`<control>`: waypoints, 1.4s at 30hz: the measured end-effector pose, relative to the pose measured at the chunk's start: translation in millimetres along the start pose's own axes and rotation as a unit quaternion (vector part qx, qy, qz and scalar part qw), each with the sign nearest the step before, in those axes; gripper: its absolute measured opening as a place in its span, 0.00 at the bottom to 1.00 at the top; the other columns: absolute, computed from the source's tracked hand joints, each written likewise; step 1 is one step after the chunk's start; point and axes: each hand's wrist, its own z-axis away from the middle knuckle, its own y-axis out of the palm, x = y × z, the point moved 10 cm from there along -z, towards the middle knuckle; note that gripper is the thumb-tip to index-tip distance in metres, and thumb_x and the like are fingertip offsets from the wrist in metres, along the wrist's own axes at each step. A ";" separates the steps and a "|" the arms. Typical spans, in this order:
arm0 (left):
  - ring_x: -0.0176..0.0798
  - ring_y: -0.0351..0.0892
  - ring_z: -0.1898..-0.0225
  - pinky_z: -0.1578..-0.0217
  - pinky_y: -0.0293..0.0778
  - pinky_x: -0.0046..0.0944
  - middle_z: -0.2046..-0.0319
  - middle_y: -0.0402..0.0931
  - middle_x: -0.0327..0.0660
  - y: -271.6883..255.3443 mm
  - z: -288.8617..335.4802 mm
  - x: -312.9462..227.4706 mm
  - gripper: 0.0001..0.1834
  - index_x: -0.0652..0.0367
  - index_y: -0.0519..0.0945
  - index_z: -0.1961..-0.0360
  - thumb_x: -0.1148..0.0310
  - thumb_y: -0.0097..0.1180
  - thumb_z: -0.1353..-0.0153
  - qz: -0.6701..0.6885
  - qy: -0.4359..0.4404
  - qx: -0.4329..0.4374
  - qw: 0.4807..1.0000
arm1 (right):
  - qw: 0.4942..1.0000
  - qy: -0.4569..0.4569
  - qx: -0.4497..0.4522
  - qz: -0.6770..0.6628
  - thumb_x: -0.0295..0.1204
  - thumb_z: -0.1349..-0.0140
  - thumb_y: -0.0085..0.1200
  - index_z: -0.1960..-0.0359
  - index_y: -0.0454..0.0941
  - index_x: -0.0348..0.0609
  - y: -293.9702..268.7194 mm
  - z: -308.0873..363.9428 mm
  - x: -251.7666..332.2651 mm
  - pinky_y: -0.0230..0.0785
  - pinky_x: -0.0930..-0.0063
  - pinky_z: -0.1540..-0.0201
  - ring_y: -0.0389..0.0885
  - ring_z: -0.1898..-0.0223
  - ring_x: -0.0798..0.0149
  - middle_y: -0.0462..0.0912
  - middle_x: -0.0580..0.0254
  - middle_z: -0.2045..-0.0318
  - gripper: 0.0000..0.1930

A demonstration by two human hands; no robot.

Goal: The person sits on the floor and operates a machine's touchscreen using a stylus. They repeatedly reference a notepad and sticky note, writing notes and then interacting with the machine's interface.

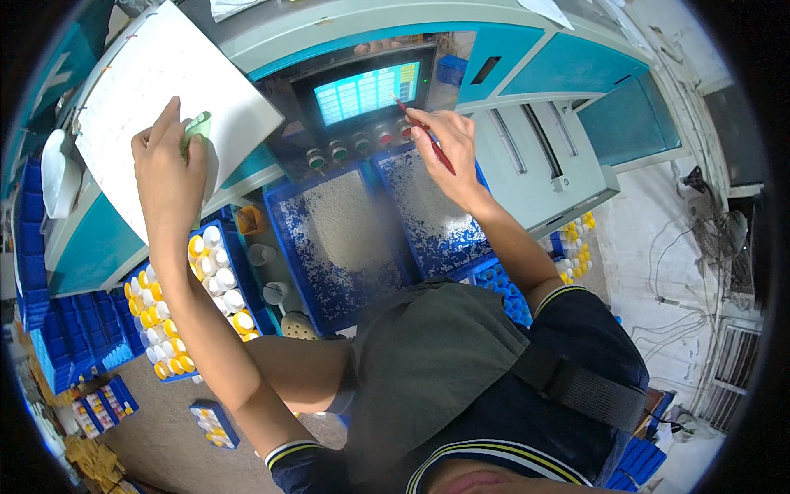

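While the left hand (169, 169) pins the white sheet (156, 82), the right hand (448, 140) holds a red pen (424, 133).

Paper sheet (156, 78): matt white paper under your left hand (169, 169).
Pen (428, 138): smooth red plastic, slightly glossy, in your right hand (448, 144).
Screen (366, 90): glossy glass, lit, set in a dark shiny frame.
Machine housing (543, 156): painted metal, smooth, pale grey and teal.
Two trays (292, 272): blue plastic, filled with rough pale granules.
Caps (210, 263), near left: smooth plastic, yellow and white.
Your apron (428, 362): matt grey-green cloth.
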 end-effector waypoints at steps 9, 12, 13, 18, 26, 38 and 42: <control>0.63 0.75 0.36 0.39 0.81 0.56 0.31 0.80 0.46 1.8 2.6 -1.5 0.14 0.65 0.90 0.53 0.71 0.59 0.32 -0.007 0.006 -0.003 1.000 | 0.999 -0.030 0.015 -0.018 0.30 0.29 0.62 0.42 0.86 0.43 11.8 -4.9 13.4 0.62 0.62 0.41 0.84 0.49 0.61 0.91 0.66 0.55 0.15; 0.63 0.75 0.35 0.38 0.81 0.57 0.31 0.79 0.46 2.1 3.5 -0.6 0.14 0.65 0.90 0.52 0.71 0.58 0.32 -0.001 0.001 -0.002 1.000 | 0.999 -0.040 0.017 -0.020 0.29 0.30 0.63 0.43 0.86 0.43 14.9 -6.4 17.9 0.62 0.62 0.41 0.84 0.49 0.61 0.91 0.65 0.55 0.16; 0.63 0.75 0.35 0.38 0.81 0.57 0.31 0.79 0.46 1.9 3.5 -1.1 0.14 0.65 0.90 0.52 0.71 0.58 0.32 -0.005 0.004 -0.004 1.000 | 0.999 -0.041 0.016 -0.023 0.28 0.31 0.63 0.43 0.86 0.43 15.7 -6.7 18.9 0.62 0.62 0.41 0.84 0.49 0.61 0.91 0.65 0.55 0.16; 0.64 0.75 0.36 0.40 0.81 0.57 0.31 0.80 0.47 1.5 2.5 -2.7 0.13 0.65 0.90 0.53 0.70 0.58 0.32 -0.006 0.015 -0.010 1.000 | 0.997 -0.063 0.009 -0.039 0.29 0.34 0.67 0.46 0.87 0.44 24.7 -8.1 28.4 0.61 0.59 0.44 0.83 0.51 0.58 0.89 0.63 0.58 0.15; 0.63 0.76 0.37 0.41 0.82 0.56 0.32 0.81 0.48 0.4 3.3 -4.8 0.12 0.66 0.90 0.55 0.71 0.60 0.33 -0.007 0.017 -0.019 1.000 | 0.997 -0.075 0.010 -0.028 0.28 0.34 0.67 0.45 0.87 0.44 32.7 -11.1 37.8 0.61 0.60 0.45 0.82 0.51 0.59 0.89 0.64 0.58 0.16; 0.61 0.76 0.38 0.40 0.82 0.56 0.33 0.81 0.47 0.5 3.2 -5.3 0.12 0.66 0.91 0.55 0.72 0.59 0.32 -0.013 0.020 -0.030 0.999 | 0.997 -0.073 0.002 -0.018 0.28 0.35 0.67 0.47 0.87 0.45 26.9 -9.5 35.8 0.61 0.61 0.46 0.83 0.52 0.61 0.88 0.65 0.60 0.15; 0.61 0.76 0.38 0.39 0.81 0.57 0.33 0.81 0.46 1.0 3.5 -4.7 0.13 0.65 0.91 0.53 0.72 0.59 0.32 -0.002 0.017 -0.027 0.999 | 0.999 -0.051 -0.001 0.003 0.28 0.35 0.66 0.47 0.87 0.44 11.5 -5.6 17.7 0.61 0.60 0.46 0.84 0.55 0.60 0.89 0.63 0.61 0.14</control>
